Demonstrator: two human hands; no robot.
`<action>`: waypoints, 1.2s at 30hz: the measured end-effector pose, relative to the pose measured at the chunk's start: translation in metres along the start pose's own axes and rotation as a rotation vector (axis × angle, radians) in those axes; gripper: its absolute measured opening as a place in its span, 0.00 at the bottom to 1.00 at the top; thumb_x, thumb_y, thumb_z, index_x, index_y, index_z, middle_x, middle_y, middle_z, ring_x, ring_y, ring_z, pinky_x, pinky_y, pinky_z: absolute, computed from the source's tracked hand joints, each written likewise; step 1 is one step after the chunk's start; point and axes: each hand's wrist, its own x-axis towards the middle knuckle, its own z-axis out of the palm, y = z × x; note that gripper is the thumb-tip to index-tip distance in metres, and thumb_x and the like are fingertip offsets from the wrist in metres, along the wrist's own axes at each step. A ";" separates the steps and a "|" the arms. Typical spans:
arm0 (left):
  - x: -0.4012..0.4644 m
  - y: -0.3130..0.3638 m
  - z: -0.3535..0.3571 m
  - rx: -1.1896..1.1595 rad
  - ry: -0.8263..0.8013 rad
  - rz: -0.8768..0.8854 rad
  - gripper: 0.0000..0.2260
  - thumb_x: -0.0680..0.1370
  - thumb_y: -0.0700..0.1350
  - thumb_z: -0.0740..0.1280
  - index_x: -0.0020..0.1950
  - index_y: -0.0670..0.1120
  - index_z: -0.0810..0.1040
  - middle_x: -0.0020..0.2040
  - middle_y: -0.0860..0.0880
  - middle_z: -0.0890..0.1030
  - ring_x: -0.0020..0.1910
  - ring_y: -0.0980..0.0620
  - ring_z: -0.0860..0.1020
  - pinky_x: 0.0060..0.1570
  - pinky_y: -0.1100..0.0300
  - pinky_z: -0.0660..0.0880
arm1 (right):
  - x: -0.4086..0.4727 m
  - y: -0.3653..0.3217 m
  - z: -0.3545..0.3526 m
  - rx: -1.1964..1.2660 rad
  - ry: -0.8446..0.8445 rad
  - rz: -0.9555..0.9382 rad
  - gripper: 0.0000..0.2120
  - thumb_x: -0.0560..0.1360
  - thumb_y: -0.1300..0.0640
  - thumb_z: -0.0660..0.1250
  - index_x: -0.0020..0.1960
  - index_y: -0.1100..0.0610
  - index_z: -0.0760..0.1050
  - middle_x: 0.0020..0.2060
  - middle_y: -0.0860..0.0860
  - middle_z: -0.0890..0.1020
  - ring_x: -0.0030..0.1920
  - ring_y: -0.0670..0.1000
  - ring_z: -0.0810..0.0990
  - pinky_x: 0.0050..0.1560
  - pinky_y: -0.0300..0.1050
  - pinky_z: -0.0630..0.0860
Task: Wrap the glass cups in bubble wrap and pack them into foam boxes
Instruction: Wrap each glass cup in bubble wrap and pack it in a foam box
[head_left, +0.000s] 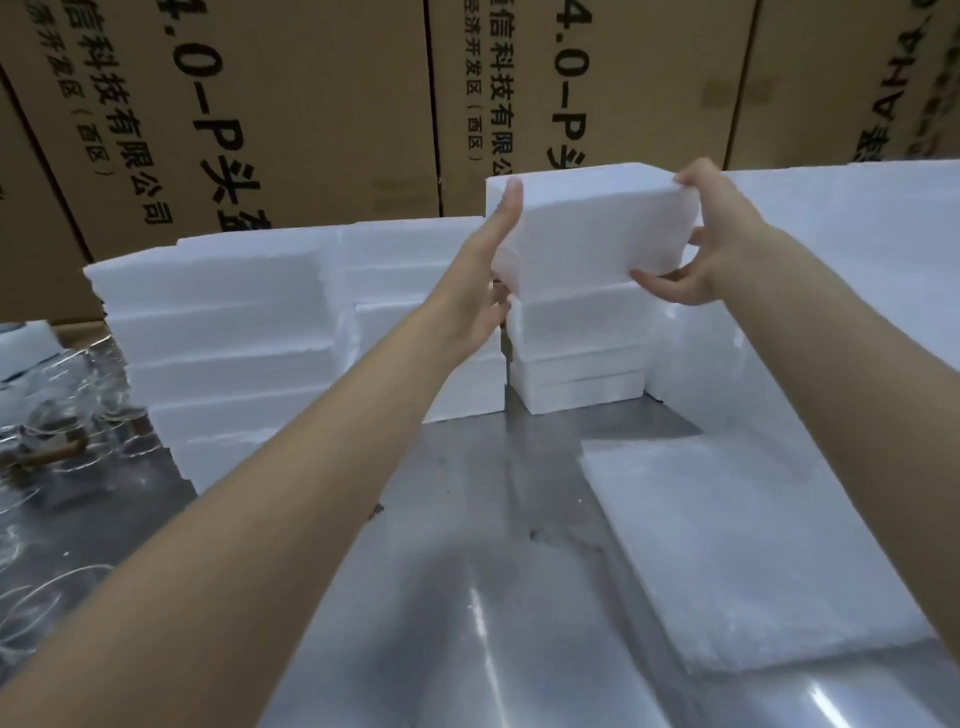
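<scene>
Both hands, left hand (491, 270) and right hand (698, 244), hold 1 foam box (592, 223) by its ends above a short stack (576, 353). A bubble wrap sheet (748, 551) lies flat on the worktop (467, 519); glass cups (67, 415) sit unwrapped at left, so wrapping and packing likely remain.

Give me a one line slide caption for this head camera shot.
Both hands, left hand and right hand, hold a white foam box above a foam stack on a metal table.

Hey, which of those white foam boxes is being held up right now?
The top white foam box of the short middle stack, tilted, gripped between the left hand and right hand. All the other foam boxes lie flat, untouched.
</scene>
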 end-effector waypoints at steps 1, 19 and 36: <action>0.009 0.000 0.002 0.057 -0.038 0.026 0.12 0.78 0.61 0.62 0.50 0.54 0.75 0.38 0.59 0.85 0.44 0.60 0.83 0.44 0.70 0.77 | 0.009 -0.005 0.001 -0.003 0.012 -0.011 0.15 0.66 0.48 0.68 0.49 0.52 0.69 0.53 0.52 0.73 0.51 0.61 0.74 0.38 0.56 0.81; 0.093 -0.048 -0.001 0.605 0.266 0.163 0.12 0.80 0.41 0.64 0.63 0.42 0.75 0.60 0.46 0.77 0.57 0.48 0.76 0.55 0.58 0.73 | 0.068 0.000 0.025 -0.275 0.116 -0.087 0.16 0.72 0.39 0.63 0.51 0.50 0.71 0.49 0.46 0.76 0.49 0.50 0.78 0.32 0.48 0.80; 0.088 -0.073 0.001 0.610 0.367 0.169 0.03 0.82 0.40 0.59 0.53 0.47 0.71 0.60 0.44 0.78 0.58 0.44 0.76 0.61 0.50 0.74 | 0.091 0.022 0.024 -0.681 0.144 -0.106 0.18 0.79 0.50 0.56 0.66 0.57 0.68 0.59 0.55 0.71 0.60 0.56 0.73 0.55 0.53 0.76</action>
